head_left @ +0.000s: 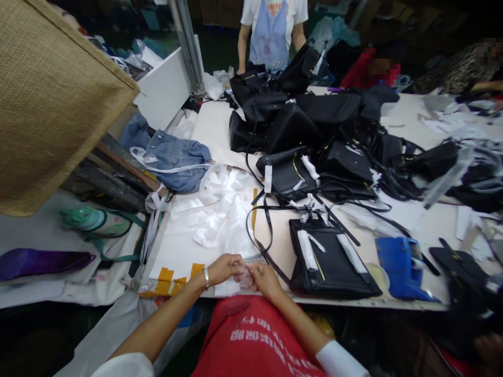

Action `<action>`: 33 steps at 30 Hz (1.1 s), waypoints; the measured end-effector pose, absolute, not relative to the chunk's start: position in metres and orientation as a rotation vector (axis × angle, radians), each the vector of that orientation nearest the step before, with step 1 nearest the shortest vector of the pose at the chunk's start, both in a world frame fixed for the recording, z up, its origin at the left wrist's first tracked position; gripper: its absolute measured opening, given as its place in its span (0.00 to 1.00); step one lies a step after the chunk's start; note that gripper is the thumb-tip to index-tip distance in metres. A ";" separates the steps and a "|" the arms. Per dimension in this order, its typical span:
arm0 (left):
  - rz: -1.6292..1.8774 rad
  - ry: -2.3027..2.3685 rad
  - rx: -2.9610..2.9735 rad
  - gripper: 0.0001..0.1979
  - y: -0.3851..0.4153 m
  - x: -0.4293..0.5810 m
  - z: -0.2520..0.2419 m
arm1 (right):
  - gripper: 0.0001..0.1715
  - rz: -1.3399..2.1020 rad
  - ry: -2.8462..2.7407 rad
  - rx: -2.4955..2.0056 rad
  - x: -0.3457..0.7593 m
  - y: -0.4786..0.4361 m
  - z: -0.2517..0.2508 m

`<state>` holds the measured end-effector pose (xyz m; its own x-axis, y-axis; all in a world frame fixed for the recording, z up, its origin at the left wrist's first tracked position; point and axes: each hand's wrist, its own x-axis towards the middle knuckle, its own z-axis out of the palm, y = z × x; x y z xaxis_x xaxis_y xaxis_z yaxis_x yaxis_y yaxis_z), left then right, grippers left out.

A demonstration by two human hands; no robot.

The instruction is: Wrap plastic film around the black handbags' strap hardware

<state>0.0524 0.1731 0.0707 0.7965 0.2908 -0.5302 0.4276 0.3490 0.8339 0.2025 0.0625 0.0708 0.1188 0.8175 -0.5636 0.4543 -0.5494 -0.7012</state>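
My left hand [225, 269] and my right hand [268, 280] meet at the near edge of the table, fingers pinched together. Between them is a thin translucent plastic sheet [247, 277], partly hidden by the fingers. Just beyond lies a crumpled heap of white wrapping sheets [226, 209]. To the right of my right hand, a black handbag [334, 262] lies flat, with white wrapping on its zips and its thin strap looping leftward. Strips of brown tape [164, 281] stick to the table edge left of my left hand.
A pile of black bags [294, 125] covers the middle of the table. At right lies a blue plastic piece [400, 267]. Folded denim [176, 157] and a green bottle [96, 221] are at left. Across the table stands a person in an apron [270, 34].
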 end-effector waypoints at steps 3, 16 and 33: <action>-0.045 0.767 1.176 0.11 0.178 0.053 0.060 | 0.20 1.249 -1.242 -2.280 0.216 0.057 0.064; 0.196 0.773 1.061 0.11 0.188 0.043 0.057 | 0.11 1.227 -0.981 -2.170 0.245 0.060 0.075; 0.292 0.803 1.127 0.09 0.180 0.060 0.072 | 0.17 1.143 -0.491 -1.614 0.226 0.111 0.098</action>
<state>0.0596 0.1796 0.0724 0.6922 0.5855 -0.4219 0.1777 0.4284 0.8860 0.2259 0.1111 0.0979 0.4601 0.7772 -0.4292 -0.2241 -0.3661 -0.9032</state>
